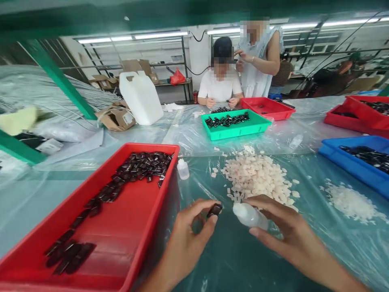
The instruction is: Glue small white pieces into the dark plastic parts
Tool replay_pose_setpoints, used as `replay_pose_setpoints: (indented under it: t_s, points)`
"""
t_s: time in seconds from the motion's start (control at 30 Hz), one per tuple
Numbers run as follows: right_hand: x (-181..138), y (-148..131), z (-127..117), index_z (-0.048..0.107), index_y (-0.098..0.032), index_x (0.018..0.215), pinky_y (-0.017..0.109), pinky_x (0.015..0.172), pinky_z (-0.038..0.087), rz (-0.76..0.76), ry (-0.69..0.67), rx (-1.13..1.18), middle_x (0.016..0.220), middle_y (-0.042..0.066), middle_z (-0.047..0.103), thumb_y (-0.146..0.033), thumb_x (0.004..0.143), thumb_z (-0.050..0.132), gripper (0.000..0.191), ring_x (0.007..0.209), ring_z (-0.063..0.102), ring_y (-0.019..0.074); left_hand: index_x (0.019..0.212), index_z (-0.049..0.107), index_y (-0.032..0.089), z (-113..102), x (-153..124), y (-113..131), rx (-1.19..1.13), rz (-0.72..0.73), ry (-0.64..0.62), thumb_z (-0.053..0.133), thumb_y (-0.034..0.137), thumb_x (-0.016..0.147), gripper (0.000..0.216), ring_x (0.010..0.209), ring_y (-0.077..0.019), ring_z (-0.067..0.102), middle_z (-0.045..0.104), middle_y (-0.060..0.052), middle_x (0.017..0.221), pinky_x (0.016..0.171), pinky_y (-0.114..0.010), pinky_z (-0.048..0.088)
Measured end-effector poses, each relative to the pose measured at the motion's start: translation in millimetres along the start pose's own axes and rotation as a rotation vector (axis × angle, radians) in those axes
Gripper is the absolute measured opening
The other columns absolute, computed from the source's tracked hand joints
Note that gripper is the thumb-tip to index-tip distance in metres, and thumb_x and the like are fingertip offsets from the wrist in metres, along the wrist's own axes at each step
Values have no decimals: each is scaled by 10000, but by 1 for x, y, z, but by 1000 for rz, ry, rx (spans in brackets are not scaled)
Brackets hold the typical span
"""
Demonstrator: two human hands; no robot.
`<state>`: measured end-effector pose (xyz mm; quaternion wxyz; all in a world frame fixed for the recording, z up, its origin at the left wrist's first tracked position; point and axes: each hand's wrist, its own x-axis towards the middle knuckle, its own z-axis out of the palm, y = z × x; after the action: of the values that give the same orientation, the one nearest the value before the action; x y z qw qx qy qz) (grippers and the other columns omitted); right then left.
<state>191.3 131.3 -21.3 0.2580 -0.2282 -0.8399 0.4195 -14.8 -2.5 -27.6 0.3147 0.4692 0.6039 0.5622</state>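
Note:
My left hand [190, 231] pinches a small dark rectangular piece [214, 210] between thumb and fingertips, just right of the red tray [91, 190]. My right hand [282, 229] grips a small white squeeze bottle [249, 215], lying sideways with its tip aimed at the dark piece. A pile of small white square pieces [258, 176] lies on the plastic-covered table just beyond both hands. The red tray holds several dark pieces at its far end and near corner.
A second small white bottle [183, 168] stands by the red tray. A green tray [235, 123], more red trays [267, 108] and a blue tray [358, 162] hold dark pieces. Another white pile [352, 200] lies right. Two people work at the far side; a white jug [140, 97] stands left.

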Motion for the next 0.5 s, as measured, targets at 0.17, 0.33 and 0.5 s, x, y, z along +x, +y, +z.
replay_pose_setpoints:
  t_s: [0.17, 0.33, 0.5]
  points:
    - [-3, -1, 2, 542, -396, 1260, 213, 858, 573, -87, 35, -193, 1159, -44, 712, -270, 924, 704, 394, 1018, 707, 141, 1196, 714, 382, 5, -5, 0, 58, 120, -7, 601, 151, 983, 334, 820, -117, 595, 688, 47, 951, 755, -184, 473]
    - [-2, 0, 1, 523, -358, 1277, 256, 897, 575, -205, -5, -227, 1183, 0, 698, -214, 932, 668, 401, 1081, 695, 177, 1194, 706, 348, 6, -5, -5, 94, 257, 8, 613, 68, 955, 379, 836, -112, 633, 710, 34, 1002, 738, -171, 507]
    - [-6, -4, -5, 559, -318, 1310, 262, 897, 602, -291, 39, -309, 1251, 51, 656, -191, 929, 663, 415, 1128, 684, 202, 1201, 704, 308, 2, -5, -13, 155, 310, -3, 622, 49, 959, 364, 871, -117, 675, 729, 14, 1031, 767, -179, 537]
